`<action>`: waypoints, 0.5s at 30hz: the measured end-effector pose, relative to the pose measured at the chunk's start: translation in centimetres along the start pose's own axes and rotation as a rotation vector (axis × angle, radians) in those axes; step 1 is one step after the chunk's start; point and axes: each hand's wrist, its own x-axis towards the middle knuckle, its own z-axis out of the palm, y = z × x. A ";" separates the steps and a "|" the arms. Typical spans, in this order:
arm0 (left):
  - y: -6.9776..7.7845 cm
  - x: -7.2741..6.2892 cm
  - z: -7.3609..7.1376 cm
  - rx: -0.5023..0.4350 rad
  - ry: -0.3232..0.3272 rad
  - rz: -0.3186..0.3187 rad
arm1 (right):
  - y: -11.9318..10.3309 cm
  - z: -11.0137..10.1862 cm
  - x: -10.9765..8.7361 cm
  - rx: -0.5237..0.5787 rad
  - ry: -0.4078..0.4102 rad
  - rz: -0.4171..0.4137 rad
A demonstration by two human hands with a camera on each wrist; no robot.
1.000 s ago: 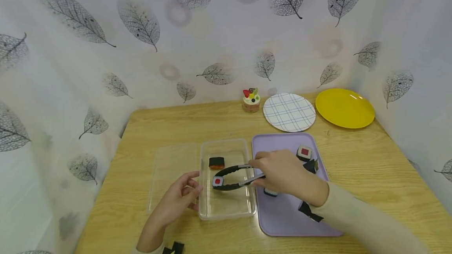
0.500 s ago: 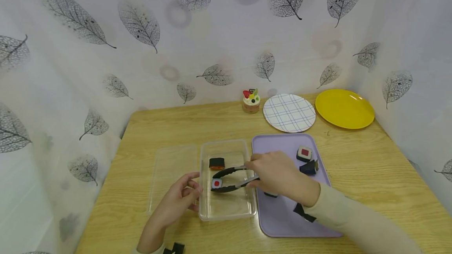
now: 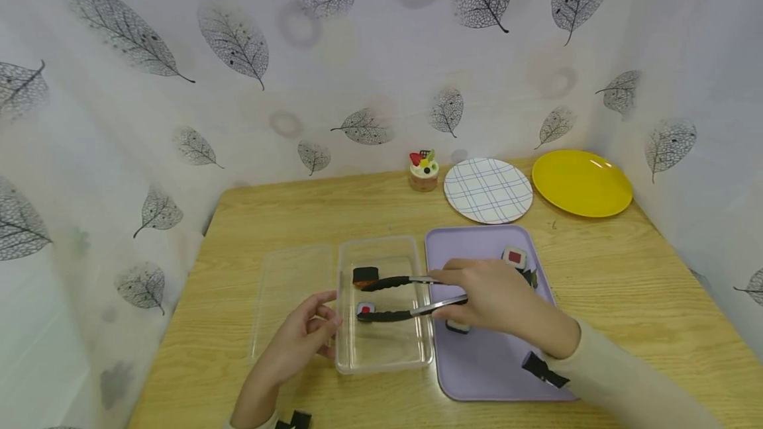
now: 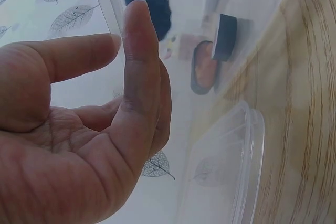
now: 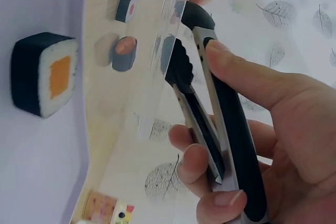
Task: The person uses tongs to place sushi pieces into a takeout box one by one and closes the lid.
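My right hand [image 3: 497, 296] grips a pair of black-tipped metal tongs [image 5: 231, 135]. The tongs' arms are spread apart over a clear plastic container [image 3: 384, 368]. Inside it, a small sushi roll [image 3: 366, 308] with a red centre lies by the nearer tong tip. Behind it sits a black-wrapped sushi [image 3: 365, 275] with orange filling, near the other tip. My left hand [image 3: 301, 333] has relaxed fingers at the container's left side. In the left wrist view, the thumb and index finger [image 4: 140, 51] are at the clear wall; exact contact is hard to tell.
A lilac tray [image 3: 477, 376] with several sushi pieces stands right of the container, partly under my right arm. A clear lid [image 3: 292, 283] lies to the left. Behind are a toy cupcake [image 3: 424, 174], a checked plate [image 3: 489, 190] and a yellow plate [image 3: 581, 183].
The tongs first shift slightly left with the red-centred roll, then spread wider and draw back right, leaving the roll on the container floor. My left hand stays in place.
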 end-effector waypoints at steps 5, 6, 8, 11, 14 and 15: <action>-0.1 0.1 0.0 0.000 -0.001 -0.009 | 1.4 -0.5 -2.6 0.019 0.056 0.064; -0.1 0.1 0.0 0.000 0.000 -0.011 | 1.7 -0.6 -3.1 0.021 0.065 0.075; 0.0 0.1 0.1 0.001 0.002 -0.013 | 2.2 -0.9 -4.2 0.023 0.084 0.093; 0.0 0.0 0.1 0.004 0.006 -0.013 | 2.9 -1.3 -5.8 0.022 0.117 0.124; 0.0 0.0 0.1 0.010 0.006 -0.006 | 3.8 -1.7 -7.4 0.032 0.122 0.178; 0.0 0.0 0.2 0.011 0.004 -0.004 | 4.0 -1.7 -7.9 0.039 0.117 0.200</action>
